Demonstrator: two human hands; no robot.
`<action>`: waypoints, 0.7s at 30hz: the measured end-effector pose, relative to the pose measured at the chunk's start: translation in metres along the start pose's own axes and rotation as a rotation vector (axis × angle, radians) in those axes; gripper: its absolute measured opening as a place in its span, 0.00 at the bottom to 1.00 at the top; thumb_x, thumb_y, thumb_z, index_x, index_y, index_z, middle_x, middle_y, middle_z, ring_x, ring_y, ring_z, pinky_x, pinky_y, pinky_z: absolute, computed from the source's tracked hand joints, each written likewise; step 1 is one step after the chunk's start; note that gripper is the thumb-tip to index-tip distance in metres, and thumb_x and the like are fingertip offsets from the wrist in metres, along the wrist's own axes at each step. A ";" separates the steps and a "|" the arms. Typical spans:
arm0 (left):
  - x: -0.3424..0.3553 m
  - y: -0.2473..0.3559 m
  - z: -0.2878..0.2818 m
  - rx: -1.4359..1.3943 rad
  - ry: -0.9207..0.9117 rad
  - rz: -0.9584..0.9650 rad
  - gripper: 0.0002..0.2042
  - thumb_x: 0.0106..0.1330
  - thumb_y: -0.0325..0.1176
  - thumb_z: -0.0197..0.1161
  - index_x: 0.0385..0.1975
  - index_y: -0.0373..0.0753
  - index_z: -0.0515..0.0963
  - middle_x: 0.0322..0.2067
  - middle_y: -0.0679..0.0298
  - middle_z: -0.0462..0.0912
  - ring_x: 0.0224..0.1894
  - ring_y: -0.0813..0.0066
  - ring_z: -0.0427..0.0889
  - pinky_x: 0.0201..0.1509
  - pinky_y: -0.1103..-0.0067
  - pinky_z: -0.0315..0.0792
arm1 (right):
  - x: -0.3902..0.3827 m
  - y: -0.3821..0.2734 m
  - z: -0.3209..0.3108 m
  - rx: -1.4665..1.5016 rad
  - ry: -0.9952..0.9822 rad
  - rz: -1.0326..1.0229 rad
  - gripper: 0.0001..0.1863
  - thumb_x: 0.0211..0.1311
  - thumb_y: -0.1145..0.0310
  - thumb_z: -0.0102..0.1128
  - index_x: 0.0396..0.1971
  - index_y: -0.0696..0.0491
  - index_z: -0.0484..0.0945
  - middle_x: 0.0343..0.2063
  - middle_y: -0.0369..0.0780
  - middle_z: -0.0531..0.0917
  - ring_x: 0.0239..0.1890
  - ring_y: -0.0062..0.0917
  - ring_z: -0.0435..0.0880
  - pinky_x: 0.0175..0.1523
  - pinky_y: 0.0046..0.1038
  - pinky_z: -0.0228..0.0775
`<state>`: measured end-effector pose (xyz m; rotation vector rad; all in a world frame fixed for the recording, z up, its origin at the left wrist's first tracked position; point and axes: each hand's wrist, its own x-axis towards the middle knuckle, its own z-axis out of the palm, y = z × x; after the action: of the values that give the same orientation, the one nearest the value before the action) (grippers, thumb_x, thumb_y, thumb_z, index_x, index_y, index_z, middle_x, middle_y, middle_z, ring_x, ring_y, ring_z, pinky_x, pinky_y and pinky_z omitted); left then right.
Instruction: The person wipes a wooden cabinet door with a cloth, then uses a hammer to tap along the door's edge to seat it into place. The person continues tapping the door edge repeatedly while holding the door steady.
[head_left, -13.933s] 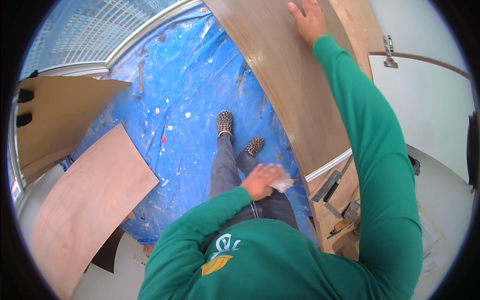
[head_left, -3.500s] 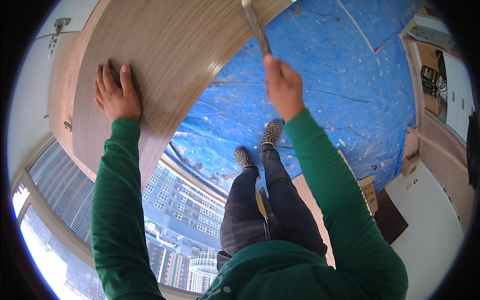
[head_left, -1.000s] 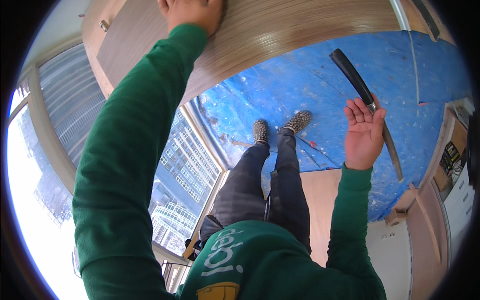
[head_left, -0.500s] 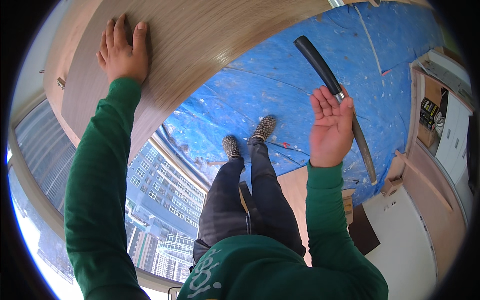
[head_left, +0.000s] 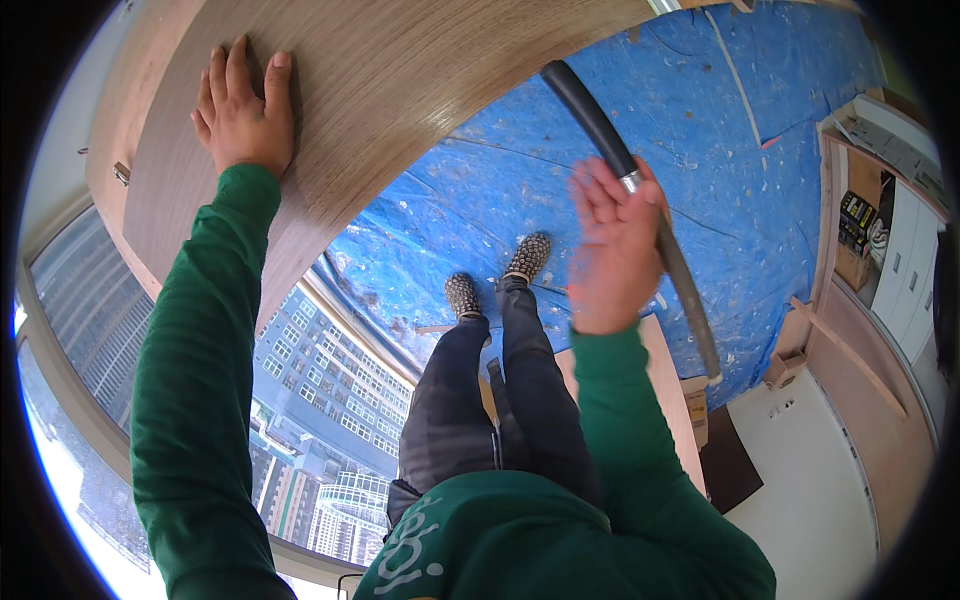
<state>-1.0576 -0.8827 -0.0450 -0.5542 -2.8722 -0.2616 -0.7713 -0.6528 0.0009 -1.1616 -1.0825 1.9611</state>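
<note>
My left hand [head_left: 246, 115] lies with its palm on a wood-grain panel [head_left: 390, 70], fingers stretched out and thumb apart. In my right hand [head_left: 618, 250] is a long, slim tool with a black grip [head_left: 590, 115], a silver collar [head_left: 630, 181] and a grey-brown shaft [head_left: 690, 300]. The hand holds it near the collar, between thumb and fingers, and is blurred. The black grip points away toward the panel's edge, while the shaft slants back to the right past my wrist. The exact kind of tool does not show.
A paint-flecked blue sheet [head_left: 780, 70] covers the floor under my feet. At the left, a window [head_left: 330, 390] looks onto tall buildings. A small metal fitting [head_left: 122, 171] sits on the panel's left side. White drawers [head_left: 905, 260] and a thin wooden strip [head_left: 850, 355] are at the right.
My right hand has moved left with the tool, bringing the black grip closer to the panel's edge. My left hand stays on the panel, almost unmoved.
</note>
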 end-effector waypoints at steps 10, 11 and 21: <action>-0.001 0.001 -0.001 0.021 -0.004 0.021 0.37 0.73 0.67 0.42 0.74 0.50 0.62 0.76 0.56 0.57 0.79 0.54 0.49 0.79 0.51 0.38 | -0.001 -0.014 0.017 -0.041 0.131 0.134 0.26 0.79 0.55 0.48 0.61 0.63 0.68 0.48 0.55 0.84 0.52 0.43 0.86 0.60 0.42 0.79; -0.001 0.002 -0.001 0.033 -0.025 0.001 0.37 0.73 0.67 0.43 0.74 0.50 0.62 0.76 0.56 0.56 0.79 0.54 0.49 0.79 0.51 0.38 | -0.003 -0.010 0.021 0.088 0.065 0.167 0.27 0.79 0.55 0.47 0.61 0.63 0.68 0.47 0.55 0.84 0.51 0.42 0.86 0.60 0.42 0.79; 0.002 0.004 -0.004 0.014 -0.048 -0.026 0.37 0.72 0.67 0.43 0.74 0.50 0.62 0.76 0.57 0.56 0.79 0.54 0.48 0.79 0.51 0.37 | 0.015 0.001 -0.055 -0.087 0.007 0.043 0.19 0.76 0.62 0.51 0.55 0.62 0.74 0.43 0.50 0.85 0.45 0.34 0.86 0.50 0.38 0.79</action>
<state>-1.0574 -0.8787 -0.0398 -0.5280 -2.9272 -0.2345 -0.7286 -0.6227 -0.0210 -1.2466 -1.1580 1.9586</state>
